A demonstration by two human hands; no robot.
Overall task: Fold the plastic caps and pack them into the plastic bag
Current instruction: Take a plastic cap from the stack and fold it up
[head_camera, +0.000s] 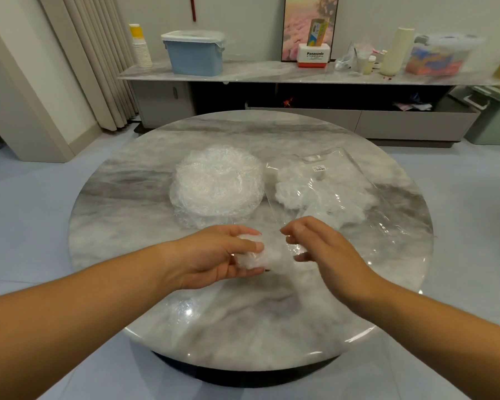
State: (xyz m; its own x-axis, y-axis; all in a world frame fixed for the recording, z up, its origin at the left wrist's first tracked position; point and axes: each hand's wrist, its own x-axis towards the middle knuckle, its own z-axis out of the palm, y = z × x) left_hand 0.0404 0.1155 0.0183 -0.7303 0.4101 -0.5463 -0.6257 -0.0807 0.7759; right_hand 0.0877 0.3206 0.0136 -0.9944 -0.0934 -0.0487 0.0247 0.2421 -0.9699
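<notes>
My left hand (214, 255) is curled round a scrunched cap (257, 256) over the near half of the table (243, 319), thumb on top. My right hand (324, 249) pinches its other end. That side's blurry though, and the clear film melts into the marble, so the cap's edge is hard to trace. The stack (217, 183) of unfolded caps sits behind. The bag (338, 197) just beside it holds some white wads, and I can't count them through the glare.
</notes>
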